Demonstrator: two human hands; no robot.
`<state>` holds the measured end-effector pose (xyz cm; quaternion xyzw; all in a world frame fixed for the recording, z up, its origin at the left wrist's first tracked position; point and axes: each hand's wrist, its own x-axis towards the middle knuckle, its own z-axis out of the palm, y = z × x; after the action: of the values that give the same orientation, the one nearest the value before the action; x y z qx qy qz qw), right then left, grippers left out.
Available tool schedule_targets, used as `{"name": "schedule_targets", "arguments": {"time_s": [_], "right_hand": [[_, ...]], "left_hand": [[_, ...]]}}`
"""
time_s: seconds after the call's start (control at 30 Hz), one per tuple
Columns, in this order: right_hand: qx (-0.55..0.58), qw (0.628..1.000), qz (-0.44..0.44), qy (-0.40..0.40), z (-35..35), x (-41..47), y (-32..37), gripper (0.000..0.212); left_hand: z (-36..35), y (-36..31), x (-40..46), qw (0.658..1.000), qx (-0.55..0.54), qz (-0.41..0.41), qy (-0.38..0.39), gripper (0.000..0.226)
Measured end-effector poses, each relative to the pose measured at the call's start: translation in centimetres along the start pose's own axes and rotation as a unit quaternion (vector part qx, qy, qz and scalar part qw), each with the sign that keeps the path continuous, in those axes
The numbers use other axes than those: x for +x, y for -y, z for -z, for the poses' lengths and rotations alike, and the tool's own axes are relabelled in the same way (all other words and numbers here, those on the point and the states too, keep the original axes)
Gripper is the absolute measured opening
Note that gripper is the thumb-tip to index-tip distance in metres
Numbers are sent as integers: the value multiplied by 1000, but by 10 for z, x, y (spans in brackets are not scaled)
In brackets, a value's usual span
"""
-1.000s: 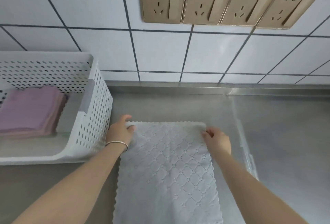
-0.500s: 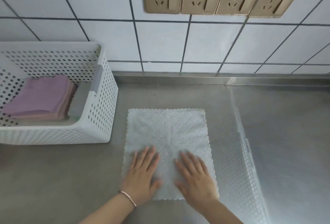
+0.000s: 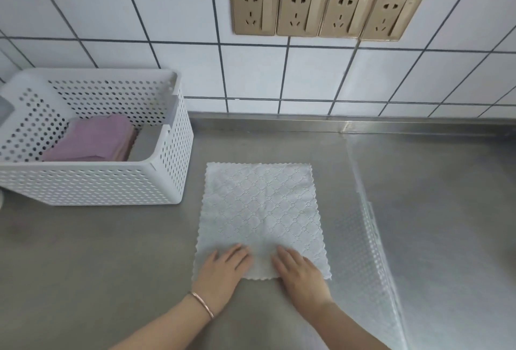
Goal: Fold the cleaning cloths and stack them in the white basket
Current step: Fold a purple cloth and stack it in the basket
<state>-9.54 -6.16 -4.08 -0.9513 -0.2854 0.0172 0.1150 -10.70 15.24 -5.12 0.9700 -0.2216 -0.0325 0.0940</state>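
A pale grey-white cleaning cloth with a scalloped edge lies spread flat on the steel counter. My left hand rests flat on its near left edge, fingers straight. My right hand lies flat on the near right part, fingers straight too. The white perforated basket stands to the left of the cloth, close to the wall. Inside it sits a stack of folded pink and purple cloths.
A tiled wall with a row of gold sockets rises behind the counter. A raised steel lip runs along the back. To the right, a sheet of clear patterned film covers the counter.
My hands left the cloth's far corners, came to its near edge and now press flat there. The view has pulled back, so the whole cloth shows.
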Motion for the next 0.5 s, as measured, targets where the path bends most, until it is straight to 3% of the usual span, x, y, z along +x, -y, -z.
{"name": "schedule_targets", "arguments": {"time_s": [0.17, 0.33, 0.43, 0.5], "right_hand": [[58, 989, -127, -48, 18, -11, -42, 43], [187, 940, -285, -4, 40, -15, -57, 31], [231, 928, -288, 51, 58, -18, -60, 17], [238, 925, -280, 93, 66, -20, -63, 28]], "left_hand": [[15, 34, -21, 987, -124, 90, -42, 47], [34, 51, -49, 942, -238, 215, -96, 46], [51, 48, -58, 932, -275, 227, -67, 40], [61, 45, -61, 935, -278, 220, 2, 26]]}}
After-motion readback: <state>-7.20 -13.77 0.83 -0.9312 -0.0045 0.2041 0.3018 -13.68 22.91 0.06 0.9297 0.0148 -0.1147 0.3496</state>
